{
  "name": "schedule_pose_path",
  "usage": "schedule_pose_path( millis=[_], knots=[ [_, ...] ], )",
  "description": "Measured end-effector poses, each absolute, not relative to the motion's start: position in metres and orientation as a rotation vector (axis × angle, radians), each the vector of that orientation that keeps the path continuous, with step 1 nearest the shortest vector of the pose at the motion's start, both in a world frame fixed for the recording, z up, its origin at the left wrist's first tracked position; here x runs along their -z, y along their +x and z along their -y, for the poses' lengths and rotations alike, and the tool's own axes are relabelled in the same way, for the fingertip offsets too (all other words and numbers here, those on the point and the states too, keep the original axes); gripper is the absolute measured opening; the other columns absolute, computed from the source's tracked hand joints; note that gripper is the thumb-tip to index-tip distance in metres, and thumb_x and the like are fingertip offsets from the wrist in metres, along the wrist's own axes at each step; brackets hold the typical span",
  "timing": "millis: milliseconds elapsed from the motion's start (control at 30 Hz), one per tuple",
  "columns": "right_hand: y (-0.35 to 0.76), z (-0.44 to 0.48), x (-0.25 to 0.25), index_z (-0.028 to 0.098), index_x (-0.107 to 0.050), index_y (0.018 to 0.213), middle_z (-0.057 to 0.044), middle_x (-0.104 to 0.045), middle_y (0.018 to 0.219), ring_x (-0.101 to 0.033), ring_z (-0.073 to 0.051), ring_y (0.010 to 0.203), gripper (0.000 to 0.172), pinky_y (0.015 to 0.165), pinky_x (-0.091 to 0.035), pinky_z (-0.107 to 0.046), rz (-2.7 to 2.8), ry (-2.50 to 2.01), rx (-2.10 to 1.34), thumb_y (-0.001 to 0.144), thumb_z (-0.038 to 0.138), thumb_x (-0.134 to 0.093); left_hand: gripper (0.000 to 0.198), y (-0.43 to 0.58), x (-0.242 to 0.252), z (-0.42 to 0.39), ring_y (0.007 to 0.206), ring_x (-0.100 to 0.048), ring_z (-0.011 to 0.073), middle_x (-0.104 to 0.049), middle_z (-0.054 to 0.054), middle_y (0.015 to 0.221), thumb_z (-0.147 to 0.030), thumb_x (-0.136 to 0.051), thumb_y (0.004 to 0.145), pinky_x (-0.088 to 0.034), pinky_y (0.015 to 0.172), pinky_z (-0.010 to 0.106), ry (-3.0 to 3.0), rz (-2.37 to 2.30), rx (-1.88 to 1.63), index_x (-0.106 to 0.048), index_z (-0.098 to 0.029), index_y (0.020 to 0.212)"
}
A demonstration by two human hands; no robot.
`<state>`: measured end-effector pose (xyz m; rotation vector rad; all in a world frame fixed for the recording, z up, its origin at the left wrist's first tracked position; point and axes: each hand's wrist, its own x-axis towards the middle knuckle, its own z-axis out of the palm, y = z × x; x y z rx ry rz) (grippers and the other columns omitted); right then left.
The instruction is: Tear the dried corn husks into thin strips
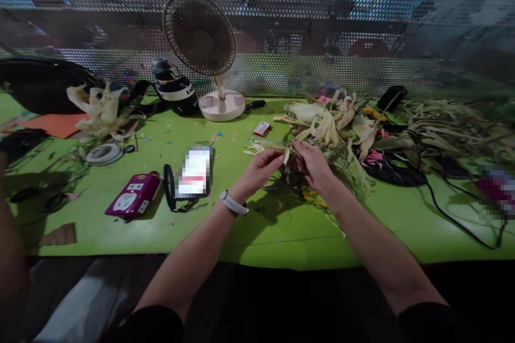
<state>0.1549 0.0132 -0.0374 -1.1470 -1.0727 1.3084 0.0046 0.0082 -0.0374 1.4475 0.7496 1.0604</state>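
Note:
My left hand [260, 169] and my right hand [311, 163] meet over the green table [281, 230], both pinched on a pale strip of dried corn husk [286, 155] held between them. A white band sits on my left wrist. Just behind my hands lies a heap of pale and green husks [325, 120]. Under my hands rests a small dark bunch of green leaves and yellow bits [298, 190].
A phone [196, 172] and a magenta device [132, 194] lie left of my hands. A small standing fan [203, 48], a dark bottle [174, 86], a red-white box [262, 128] and another husk bundle [102, 110] sit behind. Black cables [450, 209] trail right. A perforated screen backs the table.

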Motion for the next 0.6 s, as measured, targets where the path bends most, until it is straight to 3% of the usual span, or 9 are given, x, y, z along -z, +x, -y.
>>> schedule_pose_path(
  millis=[67, 133, 167, 233, 400, 500, 600],
  knots=[
    [0.16, -0.014, 0.038, 0.02, -0.056, 0.068, 0.005, -0.046, 0.049, -0.041, -0.011, 0.044, 0.037, 0.046, -0.034, -0.025, 1.259, -1.247, -1.06, 0.076, 0.056, -0.058, 0.023, 0.006, 0.037, -0.007, 0.076, -0.054, 0.0105, -0.064, 0.003, 0.084, -0.036, -0.062, 0.079, -0.045, 0.072, 0.023, 1.412, -0.755, -1.091, -0.065, -0.015, 0.089],
    [0.167, -0.013, 0.035, 0.019, -0.062, 0.077, -0.002, -0.058, 0.07, -0.054, -0.017, 0.067, 0.026, 0.064, -0.043, -0.031, 1.461, -1.298, -0.654, 0.077, 0.044, -0.059, 0.022, 0.007, 0.038, -0.008, 0.072, -0.053, 0.0095, -0.062, 0.002, 0.08, -0.035, -0.062, 0.079, -0.044, 0.068, 0.022, 1.385, -0.775, -1.128, -0.063, -0.015, 0.087],
    [0.171, -0.012, 0.032, 0.018, -0.065, 0.086, -0.006, -0.061, 0.083, -0.056, -0.021, 0.08, 0.022, 0.074, -0.044, -0.034, 1.556, -1.281, -0.458, 0.077, 0.037, -0.059, 0.021, 0.008, 0.039, -0.009, 0.07, -0.052, 0.0092, -0.06, 0.001, 0.078, -0.035, -0.061, 0.079, -0.044, 0.066, 0.021, 1.375, -0.789, -1.14, -0.061, -0.015, 0.086],
    [0.176, -0.008, 0.025, 0.019, -0.065, 0.102, -0.008, -0.059, 0.097, -0.054, -0.023, 0.094, 0.029, 0.085, -0.042, -0.038, 1.758, -1.191, -0.254, 0.076, 0.027, -0.057, 0.021, 0.008, 0.042, -0.011, 0.066, -0.05, 0.0092, -0.058, 0.0, 0.074, -0.036, -0.06, 0.08, -0.042, 0.062, 0.021, 1.381, -0.823, -1.15, -0.06, -0.015, 0.086],
    [0.171, 0.0, 0.02, 0.018, -0.061, 0.118, -0.006, -0.057, 0.083, -0.053, -0.022, 0.078, 0.039, 0.074, -0.044, -0.035, 2.055, -1.063, -0.194, 0.081, 0.031, -0.057, 0.016, 0.007, 0.05, -0.013, 0.07, -0.053, 0.0123, -0.061, 0.003, 0.078, -0.03, -0.058, 0.081, -0.043, 0.064, 0.024, 1.626, -0.899, -1.135, -0.06, -0.016, 0.088],
    [0.165, 0.001, 0.023, 0.02, -0.067, 0.104, -0.007, -0.06, 0.082, -0.054, -0.021, 0.079, 0.026, 0.072, -0.043, -0.033, 2.03, -1.021, -0.189, 0.088, 0.033, -0.051, 0.015, 0.007, 0.049, -0.01, 0.07, -0.053, 0.0135, -0.061, 0.003, 0.075, -0.031, -0.057, 0.082, -0.043, 0.066, 0.025, 1.726, -0.909, -1.111, -0.06, -0.016, 0.083],
    [0.162, 0.002, 0.021, 0.021, -0.067, 0.084, -0.004, -0.061, 0.076, -0.055, -0.017, 0.073, 0.025, 0.069, -0.043, -0.03, 1.866, -1.013, -0.317, 0.091, 0.034, -0.048, 0.019, 0.005, 0.045, -0.007, 0.069, -0.052, 0.0125, -0.06, 0.003, 0.076, -0.034, -0.056, 0.084, -0.042, 0.064, 0.023, 1.752, -0.832, -1.079, -0.058, -0.016, 0.087]
  ],
)
